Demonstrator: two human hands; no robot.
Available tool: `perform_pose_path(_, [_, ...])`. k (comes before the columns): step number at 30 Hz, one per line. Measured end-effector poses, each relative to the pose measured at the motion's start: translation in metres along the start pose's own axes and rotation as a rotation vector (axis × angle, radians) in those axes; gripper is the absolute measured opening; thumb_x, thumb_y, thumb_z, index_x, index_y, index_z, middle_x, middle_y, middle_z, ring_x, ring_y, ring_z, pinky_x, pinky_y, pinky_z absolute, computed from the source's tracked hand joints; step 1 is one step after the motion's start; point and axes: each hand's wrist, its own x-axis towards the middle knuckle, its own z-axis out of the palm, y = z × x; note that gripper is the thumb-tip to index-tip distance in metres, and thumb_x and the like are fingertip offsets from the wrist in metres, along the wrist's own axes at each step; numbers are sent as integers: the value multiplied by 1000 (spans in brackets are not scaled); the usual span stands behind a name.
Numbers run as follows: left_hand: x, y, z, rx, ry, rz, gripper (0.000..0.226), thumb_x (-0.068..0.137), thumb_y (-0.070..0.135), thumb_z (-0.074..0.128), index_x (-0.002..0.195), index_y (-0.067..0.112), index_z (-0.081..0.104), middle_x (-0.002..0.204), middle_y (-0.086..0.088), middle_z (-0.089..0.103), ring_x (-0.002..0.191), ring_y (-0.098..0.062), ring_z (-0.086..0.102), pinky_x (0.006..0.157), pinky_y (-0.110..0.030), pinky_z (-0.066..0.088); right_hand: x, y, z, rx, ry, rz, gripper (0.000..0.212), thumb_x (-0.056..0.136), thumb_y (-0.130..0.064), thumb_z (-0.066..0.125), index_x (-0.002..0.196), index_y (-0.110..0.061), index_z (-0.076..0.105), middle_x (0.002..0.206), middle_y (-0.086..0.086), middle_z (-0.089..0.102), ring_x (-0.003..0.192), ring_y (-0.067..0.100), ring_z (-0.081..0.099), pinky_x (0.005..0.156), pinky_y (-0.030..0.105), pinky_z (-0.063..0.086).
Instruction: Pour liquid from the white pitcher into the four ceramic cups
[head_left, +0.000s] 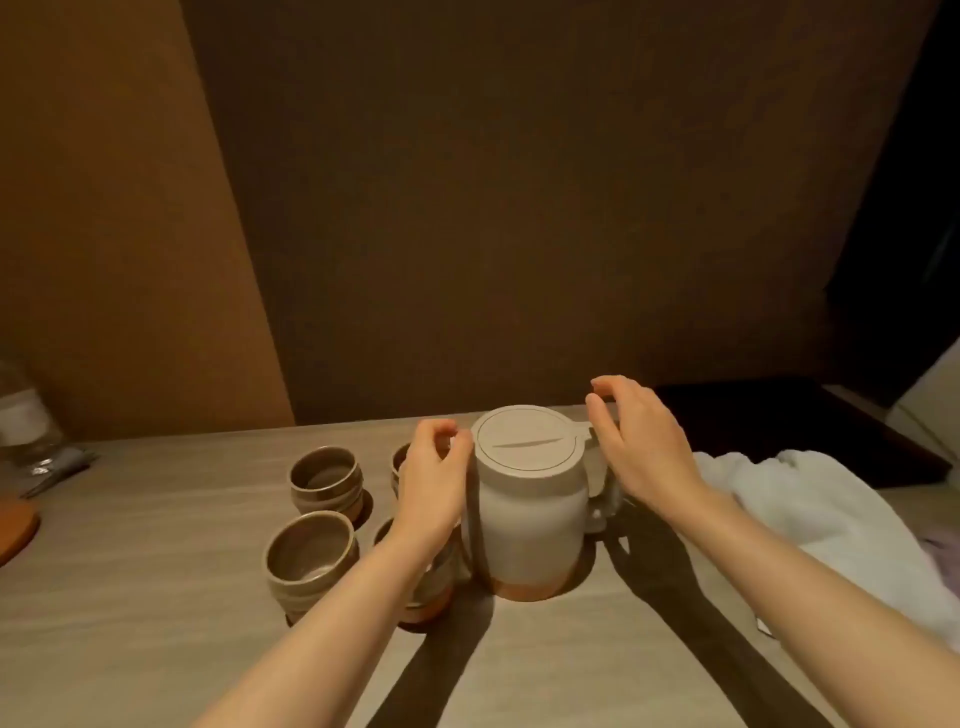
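Note:
The white pitcher (527, 519) stands upright mid-table with its round lid (524, 441) on and its handle (602, 499) pointing right. My left hand (431, 478) is at the lid's left rim, its curled fingers and thumb pinching the edge there. My right hand (639, 447) hovers just right of the lid, above the handle, with relaxed fingers holding nothing. Left of the pitcher stand four brown ceramic cups: a far left cup (326, 483), a near left cup (310, 558), a far right cup (400, 460) and a near right cup (434, 597), the last two mostly hidden by my left arm.
A white towel (810, 519) lies crumpled on the table's right side. At the far left stand a clear glass jar (23, 415) and an orange object (15, 525) at the edge. A brown wall rises right behind the table (156, 623).

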Motion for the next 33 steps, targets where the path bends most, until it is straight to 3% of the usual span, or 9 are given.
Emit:
perform_pose_path(3, [-9,-1,9,-118,-22,-144,43,97,38,49,137,23,40,132,0,53,115,-17,50,99,-40,46,-3,10,1,247,-21,171,39,99,-40,40,127,-18,54,117,-1,61,104,12,54,78,23,42])
perform_pose_path(6, [-16,1,16,-210,-14,-233,50,98,37,48,143,20,33,141,-3,49,119,-19,48,99,-38,41,-4,12,4,459,-61,340,35,98,-40,42,121,-18,57,106,-4,61,99,12,56,68,17,38])
perform_pose_path(9, [-19,4,22,-218,-15,-299,57,97,44,46,147,21,28,147,-2,42,132,-24,40,99,-37,35,-6,12,11,635,-81,427,28,99,-39,44,111,-19,59,100,-5,61,97,10,56,68,16,39])
perform_pose_path(12, [-24,6,27,-233,-26,-349,56,97,49,42,146,23,31,145,1,44,132,-24,39,91,-34,31,-9,13,19,766,-96,478,33,98,-38,46,104,-13,65,101,4,67,98,18,61,72,24,46])
perform_pose_path(17, [-26,2,35,-323,-25,-411,66,93,58,42,149,26,29,148,5,42,137,-26,36,108,-43,29,-14,20,35,957,-33,606,49,95,-50,42,92,-10,70,96,13,72,91,27,65,85,40,49])
perform_pose_path(22, [-28,-6,45,-322,-53,-364,79,86,62,52,151,31,20,151,8,39,136,-23,37,110,-43,28,-15,25,39,1055,22,537,48,95,-43,48,63,-9,61,53,5,53,50,15,50,53,29,39])
perform_pose_path(26, [-26,-6,49,-319,-13,-359,62,88,56,53,142,31,38,140,9,51,126,-20,46,106,-42,36,-19,32,36,1072,50,506,48,94,-40,52,58,-9,59,46,2,47,38,11,41,43,26,31])
perform_pose_path(30, [-28,-4,52,-318,-1,-351,34,89,53,53,116,32,55,123,9,62,111,-15,54,96,-39,43,-27,34,32,1098,71,556,45,81,-46,61,44,-21,55,46,0,45,43,13,40,45,26,28])
perform_pose_path(33, [-31,1,52,-337,12,-356,37,89,51,54,117,27,61,120,9,64,109,-14,55,92,-35,43,-33,32,26,1105,80,586,47,85,-39,63,42,-22,53,44,-2,42,43,13,37,47,28,25])
